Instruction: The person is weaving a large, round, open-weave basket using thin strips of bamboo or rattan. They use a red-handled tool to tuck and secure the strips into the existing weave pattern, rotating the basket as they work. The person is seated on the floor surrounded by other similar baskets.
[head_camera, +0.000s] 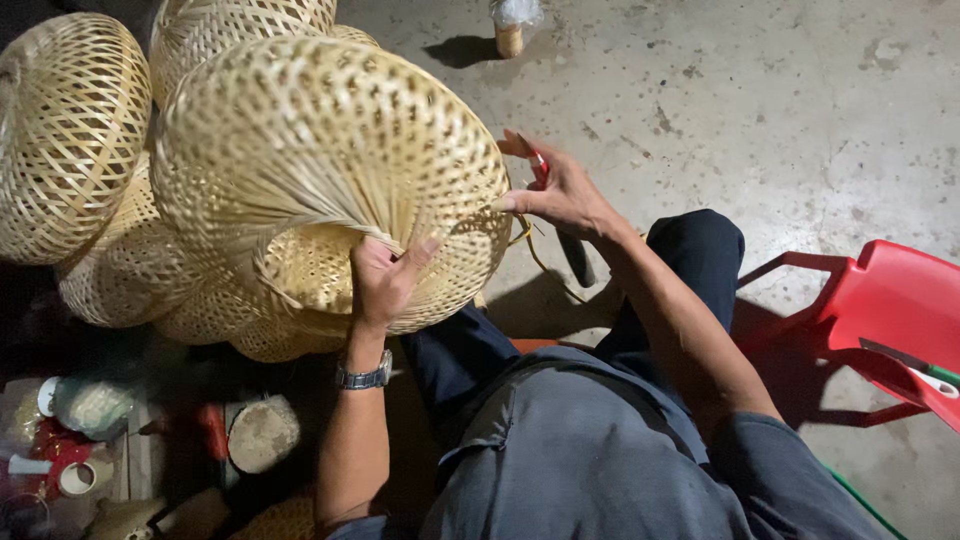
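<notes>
Floor: bare grey concrete, stained and speckled (780, 110), is carrying everything here, with the person sitting low over it, knees in dark trousers.

Basket in hand: a big round woven bamboo basket (320, 150) is resting over the left knee, its open mouth tipping down toward the person and its loose unwoven strips fanning into that opening.

Left hand: the left hand (385, 275) is clamping the basket's rim from below, fingers closed around the gathered strips, a wristwatch (365, 377) showing on the wrist.

Right hand: the right hand (560, 190) is sitting at the basket's right edge, fingers curled shut around a small red-handled tool (538, 168); I cannot tell what kind of tool it is, since only the handle is showing.

Key relation: the rim is lying directly left of the right hand, just touching the fingertips, so the right hand is the nearer one to the loose strip ends trailing down there (530, 245).

Stack behind: more woven baskets (70, 130) are piling up toward the floor's far left corner, touching one another.

Right side: a red plastic chair (900, 310) is standing near the right edge, well apart from the hands.

Far edge: a small wrapped jar (512, 25) is standing alone.

Near left corner: tape rolls and small clutter (70, 440) are lying in shadow.
</notes>
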